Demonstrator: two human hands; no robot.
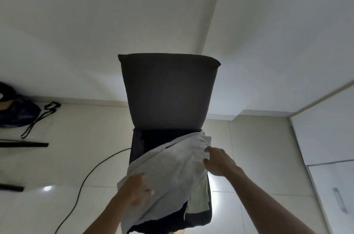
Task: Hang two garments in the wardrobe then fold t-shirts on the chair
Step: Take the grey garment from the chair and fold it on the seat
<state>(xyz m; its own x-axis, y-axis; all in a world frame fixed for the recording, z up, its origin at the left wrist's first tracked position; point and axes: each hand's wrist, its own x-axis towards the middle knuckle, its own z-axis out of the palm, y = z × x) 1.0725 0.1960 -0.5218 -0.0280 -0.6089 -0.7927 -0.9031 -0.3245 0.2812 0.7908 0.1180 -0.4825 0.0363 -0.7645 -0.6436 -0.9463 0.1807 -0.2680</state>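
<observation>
A dark upholstered chair (168,90) stands against a pale wall, its tall backrest upright and its seat facing the person. Spread over the seat lies a light grey t-shirt (172,166), rumpled, running from the back right corner of the seat down past the front left edge, where its lower part hangs off. A paler, greenish piece of fabric (199,195) shows beneath it at the seat's right side (whether it belongs to the same shirt or is a second one cannot be told), and dark cloth peeks out under the front edge.

The left hand (138,189) holds the shirt's near left part, thumb lying on top of the cloth and the fingers curled under it, out of sight. The right hand (218,161) meets the shirt's right edge near the far corner, where thumb and fingertips pinch a gathered fold.

On the tiled floor to the left a black cable (86,176) curves away from the chair, and a dark bag (17,113) with loose straps lies by the wall.
</observation>
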